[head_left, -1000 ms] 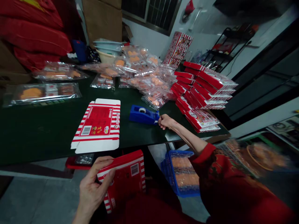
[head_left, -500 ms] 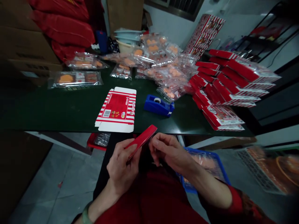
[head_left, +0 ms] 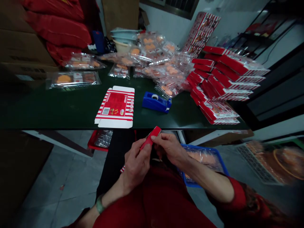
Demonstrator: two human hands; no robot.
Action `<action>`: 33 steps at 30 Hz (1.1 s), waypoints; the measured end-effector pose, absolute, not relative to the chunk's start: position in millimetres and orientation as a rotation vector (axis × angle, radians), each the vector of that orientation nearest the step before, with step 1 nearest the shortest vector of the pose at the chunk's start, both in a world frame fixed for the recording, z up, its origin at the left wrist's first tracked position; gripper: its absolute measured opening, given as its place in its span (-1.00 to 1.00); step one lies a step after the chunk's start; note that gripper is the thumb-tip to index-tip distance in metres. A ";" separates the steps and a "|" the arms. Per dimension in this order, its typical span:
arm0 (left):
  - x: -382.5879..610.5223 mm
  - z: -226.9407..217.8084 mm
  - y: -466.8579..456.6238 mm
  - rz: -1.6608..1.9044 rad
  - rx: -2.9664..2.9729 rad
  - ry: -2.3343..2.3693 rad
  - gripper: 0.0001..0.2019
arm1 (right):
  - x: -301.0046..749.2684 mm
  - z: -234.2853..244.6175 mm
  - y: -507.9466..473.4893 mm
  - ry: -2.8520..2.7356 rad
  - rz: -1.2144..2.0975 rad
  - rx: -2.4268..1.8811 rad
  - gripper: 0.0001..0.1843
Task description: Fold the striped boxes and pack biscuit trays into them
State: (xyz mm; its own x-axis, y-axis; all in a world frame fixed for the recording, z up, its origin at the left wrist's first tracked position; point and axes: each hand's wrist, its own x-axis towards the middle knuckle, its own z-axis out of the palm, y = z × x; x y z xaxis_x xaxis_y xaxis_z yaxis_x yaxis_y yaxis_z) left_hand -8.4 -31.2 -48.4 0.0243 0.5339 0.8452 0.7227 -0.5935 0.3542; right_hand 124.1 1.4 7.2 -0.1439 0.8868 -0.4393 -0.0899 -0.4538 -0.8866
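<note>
Over my lap I hold a red and white striped box (head_left: 150, 140) edge-on, tilted up to the right. My left hand (head_left: 136, 164) is wrapped round its lower part. My right hand (head_left: 169, 148) pinches its upper end with thumb and fingers. On the dark green table (head_left: 59, 110) ahead lies a flat unfolded red striped carton (head_left: 116, 107), and beside it to the right a blue tape dispenser (head_left: 155, 102).
Finished red boxes (head_left: 220, 85) are stacked at the table's right. Clear bags of orange food (head_left: 163, 69) crowd the back, with one flat pack (head_left: 72, 79) at the left. A blue crate (head_left: 206, 160) sits by my right knee. A red tray (head_left: 101, 140) rests under the table edge.
My right hand came back from the tape dispenser to the box in my lap. The box turned edge-on and now both hands close on its upper end.
</note>
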 end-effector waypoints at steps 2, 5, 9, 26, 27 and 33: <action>-4.0 -51.8 -31.5 -1.606 -2.145 -1.308 -0.80 | 125.8 5.6 -0.6 -0.863 1.711 -1.459 -0.60; -0.5 -50.1 -32.5 -1.625 -2.158 -1.303 -0.81 | 126.2 -1.4 -7.3 -0.746 1.790 -1.459 -0.55; -3.9 -36.6 -36.7 -1.723 -2.109 -1.366 -0.85 | 113.0 -28.9 -21.7 -0.645 1.819 -1.231 -0.44; -7.6 56.9 -43.7 -1.222 -3.184 -0.288 -0.82 | 243.8 11.6 -97.5 -0.257 2.067 -1.148 -0.75; -5.2 60.5 -42.3 -1.213 -3.164 -0.349 -0.80 | 252.2 20.3 -104.2 -0.250 1.964 -1.182 -0.75; -11.5 39.7 2.5 -1.638 -2.648 -0.939 -0.76 | 331.6 46.4 -78.0 -0.428 1.209 -1.410 -0.77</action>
